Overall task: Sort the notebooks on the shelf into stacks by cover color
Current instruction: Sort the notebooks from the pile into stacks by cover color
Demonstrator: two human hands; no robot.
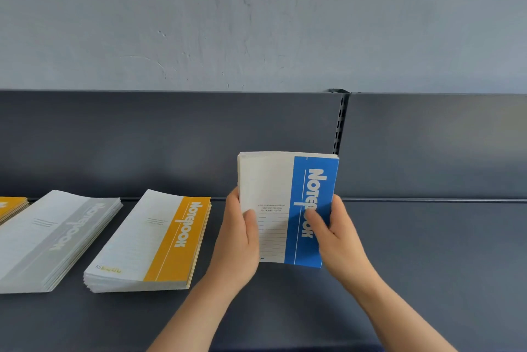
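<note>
Head: 3 stacks (148,240) on shelf (427,266)

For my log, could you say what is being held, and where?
The left hand and right hand grip the blue notebooks by their lower side edges.

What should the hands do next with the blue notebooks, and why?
Probably lay the blue notebooks flat on the shelf just below where they are held, starting a blue pile. The left hand and right hand grip them upright, the grey stack and yellow stack already lie flat to the left, and no blue stack shows yet.
</note>
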